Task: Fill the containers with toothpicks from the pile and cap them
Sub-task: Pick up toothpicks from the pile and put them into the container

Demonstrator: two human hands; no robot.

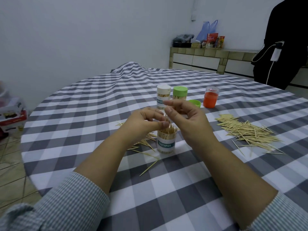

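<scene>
From the head camera, both hands met over the middle of the round counter (80,100) and hid much of what lay behind them. The left hand (141,122) had its thumb and curled fingers pinched on a few toothpicks just above the open container (166,140); the exact number could not be made out. The right hand (186,119) was half curled, its thumb and forefinger close together at the tops of those same sticks, though blur made its hold uncertain. It covered the lower part of the green-capped container (180,93) and part of the white-capped container (163,97), whose label read only in part.

The open container was a clear plastic cylinder with a teal band printed TOOTHPICK, standing upright and packed nearly to the rim with pale wooden sticks. The two capped cylinders behind it also showed sticks through their clear walls. A loose green cap (195,103) lay partly hidden beside them, and an orange container (210,99) with a clear top stood toward the far right edge; its contents could not be told.

The toothpick pile (248,132) spread thin and pointed near the right edge, with a smaller scatter (143,142) partly under the left wrist. The cloth was a soft grey-and-white check, rumpled at the far edge.
</scene>
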